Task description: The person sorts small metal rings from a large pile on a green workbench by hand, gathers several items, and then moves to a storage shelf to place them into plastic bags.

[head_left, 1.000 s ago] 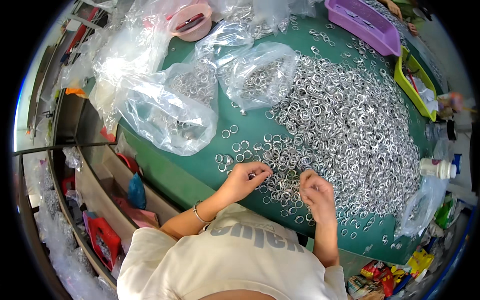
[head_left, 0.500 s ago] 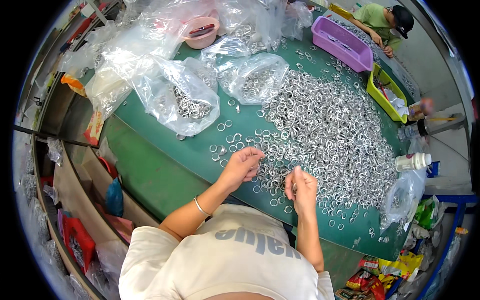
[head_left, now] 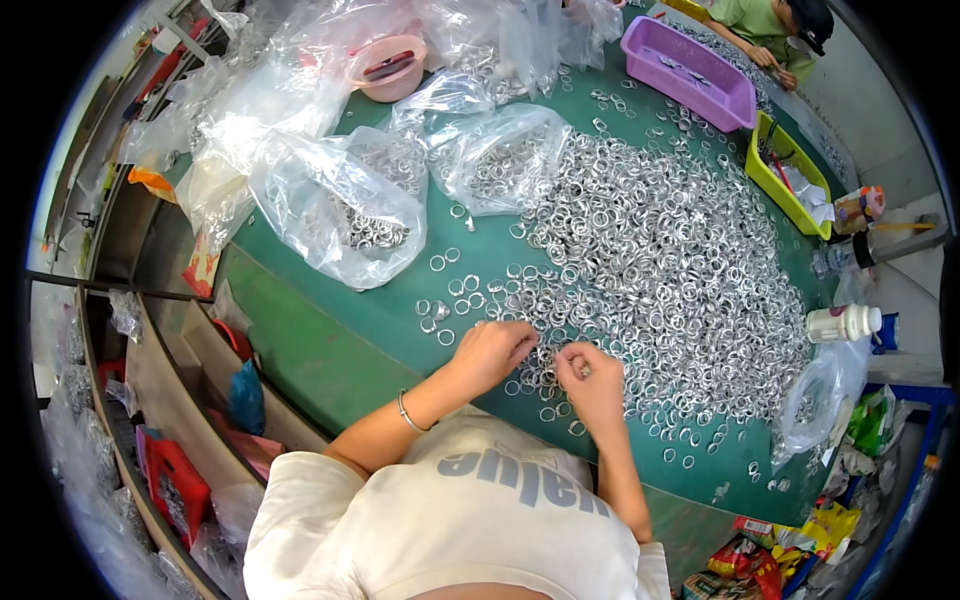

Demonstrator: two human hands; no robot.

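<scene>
A wide heap of silver metal rings (head_left: pixel 660 250) covers the middle and right of the green table (head_left: pixel 370 330). Over its near edge, both my hands are close together with a small gap between them. My left hand (head_left: pixel 495 352) is closed, its fingertips pinched beside the rings; what they hold is hidden. Facing it, my right hand (head_left: pixel 594 382) is curled closed with thumb and forefinger together, and a small shiny bit shows at its fingers, too small to name. Several loose rings (head_left: pixel 466 287) lie left of the heap, near my left hand.
Clear plastic bags of rings (head_left: pixel 345 205) lie at the left and back, with a pink bowl (head_left: pixel 390 68) behind. A purple basket (head_left: pixel 690 72), a lime-green basket (head_left: pixel 787 178) and a white bottle (head_left: pixel 844 323) line the far right. Another person (head_left: pixel 768 35) works at the far right corner.
My left hand has moved slightly down and right, and my right hand has turned inward, its fingers curling more. The two hands are nearer each other. The view has shifted slightly.
</scene>
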